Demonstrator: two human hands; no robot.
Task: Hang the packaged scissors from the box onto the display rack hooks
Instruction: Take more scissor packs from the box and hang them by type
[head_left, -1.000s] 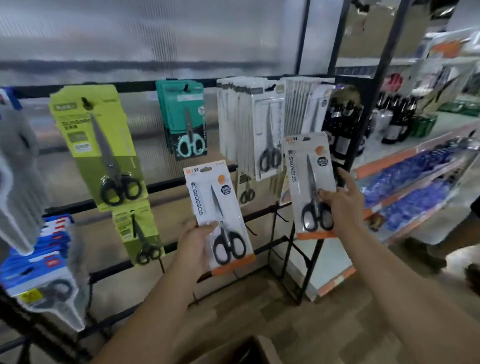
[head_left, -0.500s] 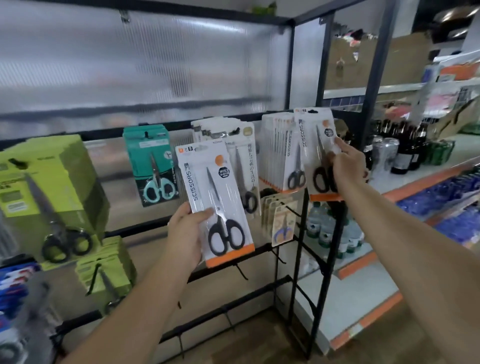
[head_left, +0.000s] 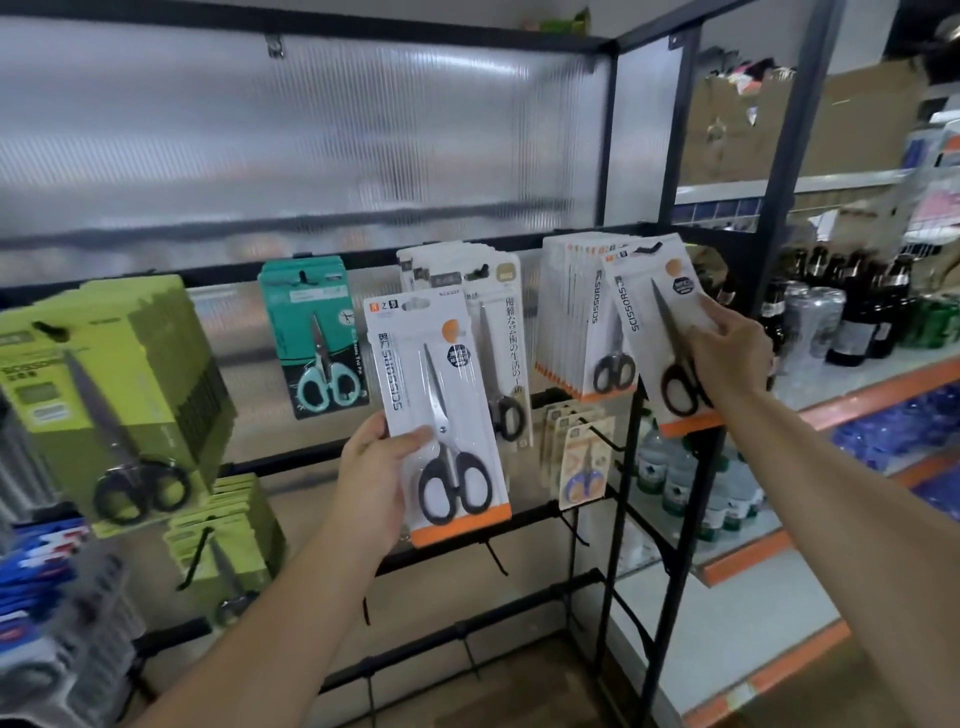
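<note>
- Two white blister-carded scissors packs with black handles and orange bottom strips are in hand; neither is seen hanging free yet.
- Right hand (head_left: 730, 358) grips the right-hand scissors pack (head_left: 660, 332) by its lower right edge, fingers curled over the front. The pack is raised to the far-right black hook (head_left: 647, 248) at the top rail of the black metal display rack (head_left: 608, 145); its hang slot sits at the hook tip. Whether the slot is already threaded cannot be told.
- Just behind it, a row of matching white packs (head_left: 576, 317) already hangs on that hook: part of the stock is judged done.
- Left hand (head_left: 376, 483) holds the second scissors pack (head_left: 436, 410) upright by its lower left edge, thumb across the front, nearer than the rack and off any hook.
- Left to do, judged: seat the right pack, then hang the left one.
- The box is not in view; what remains in it cannot be told.
- Other hooks carry green carded scissors (head_left: 104, 384) at far left and teal carded scissors (head_left: 314, 332).
</note>
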